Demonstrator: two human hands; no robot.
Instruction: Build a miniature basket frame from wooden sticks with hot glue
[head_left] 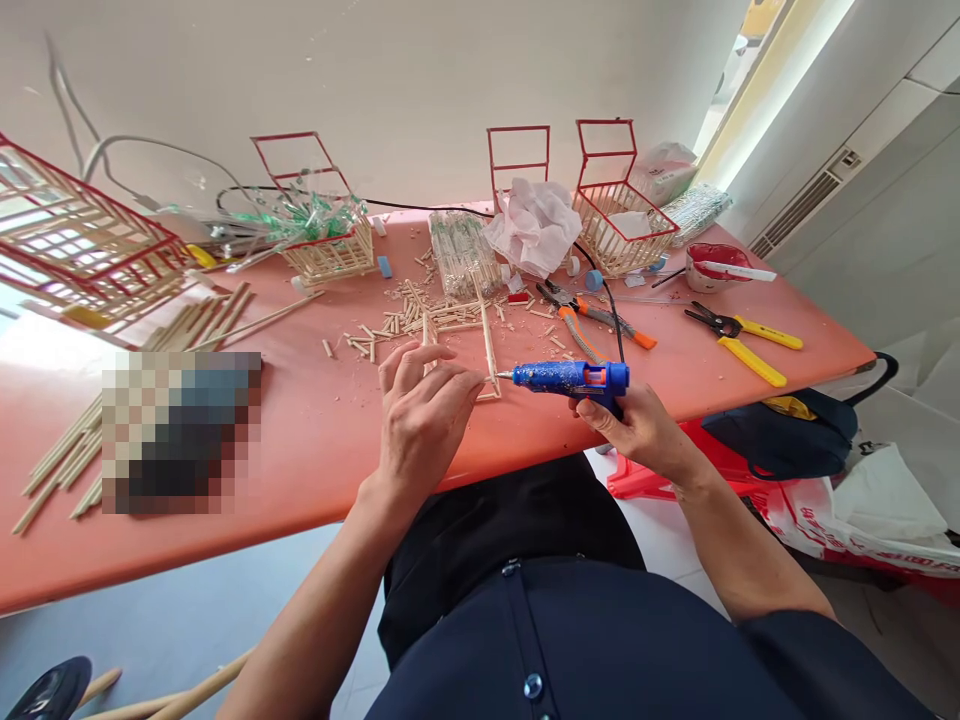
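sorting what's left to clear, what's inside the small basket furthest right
A crumpled white piece, paper or tissue by its look, lies inside the basket. Whatever is directly beneath it is covered, so I can't tell.

Dark navy short-sleeved top (630, 650) with shiny round buttons (533, 686), black bottoms (510, 520)

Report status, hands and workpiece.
Right hand gripping blue plastic glue gun. Left hand at pale wooden stick frame, gun tip close. Small wooden offcuts just beyond.
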